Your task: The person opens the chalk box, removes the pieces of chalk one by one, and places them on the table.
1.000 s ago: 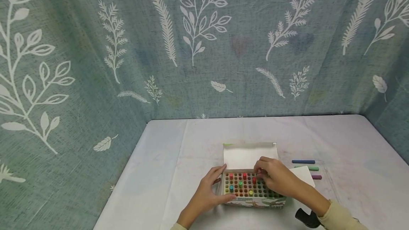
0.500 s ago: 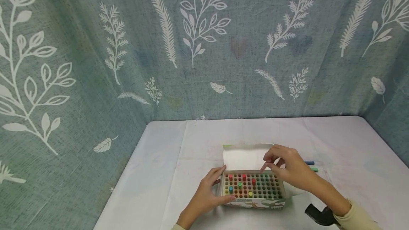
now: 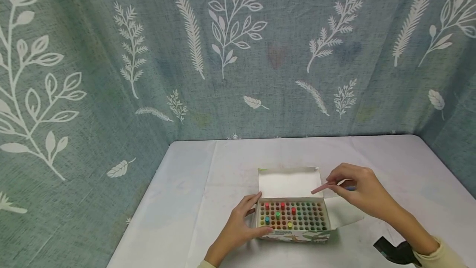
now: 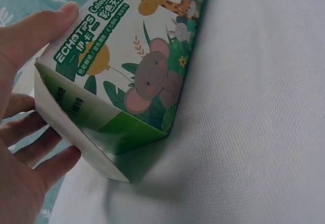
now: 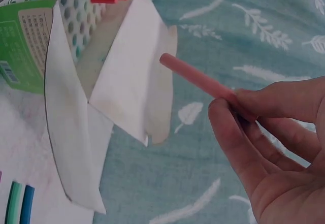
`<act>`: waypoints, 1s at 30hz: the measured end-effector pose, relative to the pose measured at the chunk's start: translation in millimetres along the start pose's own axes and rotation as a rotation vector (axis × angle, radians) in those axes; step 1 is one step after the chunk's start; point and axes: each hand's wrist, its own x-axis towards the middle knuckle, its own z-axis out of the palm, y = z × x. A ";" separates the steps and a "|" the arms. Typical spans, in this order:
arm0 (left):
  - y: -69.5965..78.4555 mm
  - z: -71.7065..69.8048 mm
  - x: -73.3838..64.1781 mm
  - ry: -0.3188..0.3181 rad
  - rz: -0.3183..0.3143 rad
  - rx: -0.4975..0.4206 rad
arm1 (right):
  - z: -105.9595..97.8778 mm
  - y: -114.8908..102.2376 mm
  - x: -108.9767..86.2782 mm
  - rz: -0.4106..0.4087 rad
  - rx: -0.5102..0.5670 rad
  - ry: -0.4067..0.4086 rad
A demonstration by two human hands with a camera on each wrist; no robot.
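Note:
A colored chalk box (image 3: 293, 236) with its lid raised holds a perforated insert with several chalk sticks upright in its holes. My left hand (image 3: 241, 227) grips the box's left end, thumb along the printed front (image 4: 152, 76) and fingers behind the side flap (image 4: 76, 132). Off the box's back right, my right hand (image 3: 358, 189) pinches a pinkish-red chalk stick (image 5: 195, 79) between thumb and fingers. The stick (image 3: 320, 188) tilts down to the left, its free end overlapping the edge of the white lid (image 3: 288, 183) in the head view.
A white side flap (image 3: 342, 213) spreads out from the box's right end. In the right wrist view a green chalk stick (image 5: 15, 203) and a blue one (image 5: 27, 206) lie on the white cloth. A leaf-patterned curtain (image 3: 223, 106) hangs behind the table.
My right hand has drawn the pinkish-red chalk stick up from the insert and carried it right, away from the box. My left hand has stayed in place on the box.

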 end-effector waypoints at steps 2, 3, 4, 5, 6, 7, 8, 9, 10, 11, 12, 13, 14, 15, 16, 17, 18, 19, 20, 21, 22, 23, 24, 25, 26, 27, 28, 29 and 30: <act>-0.1 0.1 -0.3 0.002 0.005 0.002 | -4.2 0.4 -2.5 0.021 -0.005 0.010; 0.2 -0.1 -0.5 0.004 0.005 0.006 | -6.3 0.6 -3.7 0.029 -0.009 0.016; 0.2 -0.2 -0.6 0.006 0.003 0.009 | -8.9 -3.1 -3.9 0.040 -0.013 0.020; 0.2 -0.1 -0.7 0.008 0.002 0.014 | -11.2 -5.3 -4.5 0.051 -0.017 0.023; 0.2 -0.2 -0.8 0.011 0.001 0.018 | -13.1 -5.2 -5.7 0.056 -0.021 0.025; 0.2 -0.1 -0.9 0.011 0.000 0.020 | -14.9 -5.2 -6.8 0.063 -0.023 0.026; 0.4 -0.3 -1.0 0.012 0.000 0.021 | -16.7 -5.1 -8.1 0.073 -0.027 0.030; 0.8 -0.6 -1.0 0.012 -0.003 0.023 | -18.2 -4.6 -9.6 0.081 -0.033 0.032; 0.7 -0.6 -1.0 0.011 -0.002 0.022 | -19.6 -4.1 -11.3 0.094 -0.042 0.031; 0.9 -0.7 -1.0 0.010 -0.001 0.021 | -20.6 0.2 -14.1 0.105 -0.045 0.031; 0.9 -0.8 -1.1 0.009 -0.002 0.020 | -21.8 3.0 -16.5 0.116 -0.050 0.032; 1.0 -0.8 -1.0 0.008 -0.003 0.020 | -23.2 3.5 -18.3 0.128 -0.056 0.034; 1.2 -0.8 -0.9 0.007 -0.006 0.020 | -24.6 3.8 -20.1 0.144 -0.062 0.034; 1.1 -0.7 -0.8 0.006 -0.008 0.021 | -25.9 4.1 -21.8 0.159 -0.069 0.035; 0.7 -0.5 -0.8 0.005 -0.004 0.025 | -27.2 4.2 -23.4 0.175 -0.071 0.037; 0.7 -0.3 -0.7 0.006 -0.005 0.026 | -28.6 4.3 -24.9 0.188 -0.072 0.039; 0.8 -0.2 -0.6 0.006 -0.008 0.027 | -29.8 4.3 -26.5 0.202 -0.075 0.040; 0.8 -0.1 -0.6 0.007 -0.009 0.027 | -30.9 4.5 -28.0 0.217 -0.079 0.041; 0.9 0.1 -0.5 0.009 -0.007 0.028 | -32.0 4.6 -29.5 0.233 -0.073 0.043; 1.1 0.1 -0.5 0.010 -0.009 0.028 | -33.1 4.8 -31.1 0.246 -0.072 0.046; 1.4 0.1 -0.6 0.011 -0.010 0.029 | -34.3 4.9 -32.7 0.255 -0.065 0.048; 1.8 0.0 -0.6 0.013 -0.015 0.026 | -35.3 5.2 -34.4 0.264 -0.059 0.049; 2.0 0.0 -0.7 0.013 -0.017 0.026 | -36.3 5.3 -36.3 0.272 -0.058 0.051; 2.3 -0.1 -0.7 0.013 -0.017 0.026 | -37.3 5.5 -38.0 0.280 -0.056 0.053; 2.5 -0.2 -0.8 0.013 -0.018 0.026 | -38.3 5.9 -39.7 0.285 -0.049 0.054; 2.8 -0.3 -0.9 0.012 -0.021 0.025 | -39.2 6.3 -41.3 0.293 -0.048 0.057; 2.9 -0.4 -0.9 0.012 -0.020 0.025 | -40.2 6.7 -42.9 0.297 -0.049 0.057; 2.8 -0.5 -1.0 0.011 -0.020 0.024 | -41.0 7.3 -44.6 0.305 -0.052 0.060; 2.9 -0.5 -1.0 0.010 -0.021 0.023 | -42.0 7.8 -46.1 0.315 -0.049 0.066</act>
